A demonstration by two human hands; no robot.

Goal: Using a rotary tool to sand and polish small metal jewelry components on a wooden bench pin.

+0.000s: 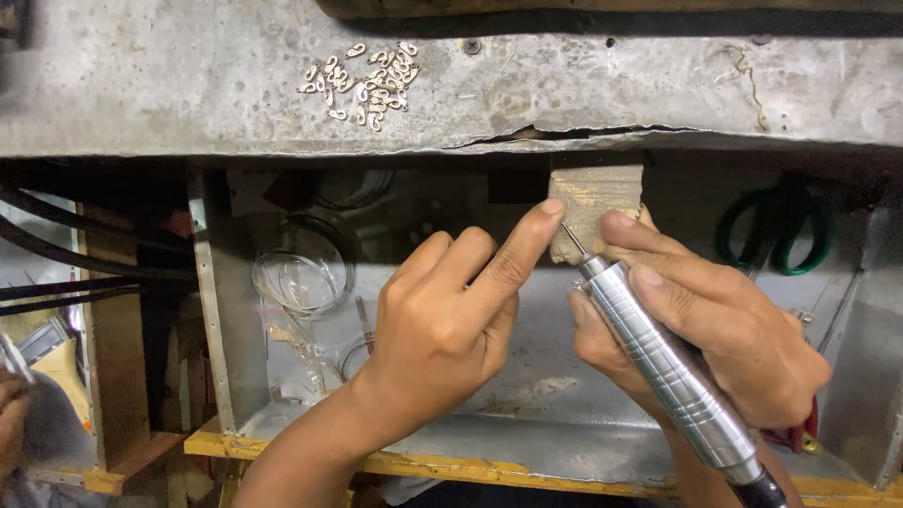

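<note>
Rotary handpiece [658,362], a ribbed silver tool, lies in the right hand [715,329], which is closed around its barrel. Its long axis runs from the lower right up to the upper left, and the thin bit [570,239] ends at the wooden bench pin [594,202] that sticks out under the grey table [188,85]. The left hand [442,325] is curled, its forefinger stretched so the tip presses on the pin just beside the bit; whether it pinches a small piece there, I cannot tell. Small metal links [362,80] lie well apart, up on the table.
</note>
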